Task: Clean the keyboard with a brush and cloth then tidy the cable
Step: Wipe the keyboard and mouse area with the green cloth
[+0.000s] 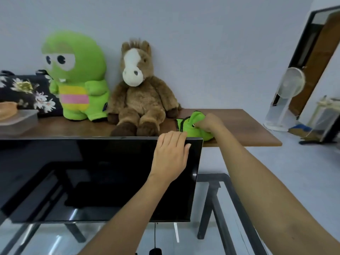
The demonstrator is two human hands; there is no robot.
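From the head camera, the right hand (209,123) reaches over to the wooden shelf (244,126) and closes its fingers on a bright green cloth (197,126), bunching it into soft folds. The cloth is crumpled, with a dark strip or edge showing at its 9 o'clock side; it lies on the shelf just behind the top right corner of the monitor (92,177). The left hand (171,155) rests on that corner, fingers fairly straight and draped over the top edge, thumb against the dark screen.

At 9 o'clock from the cloth sits a brown plush horse (139,94), touching or nearly touching it with one arm. Further toward 9 o'clock stands a green plush figure (77,76), then a dark floral bag (24,92) and a clear plastic box (18,122). The shelf is dark brown wood against a pale wall. Below the monitor is a glass table (228,199) on dark legs, with a thin cable (155,236) hanging from the screen. At 3 o'clock stand a white fan (288,96) and a brown door (320,57).
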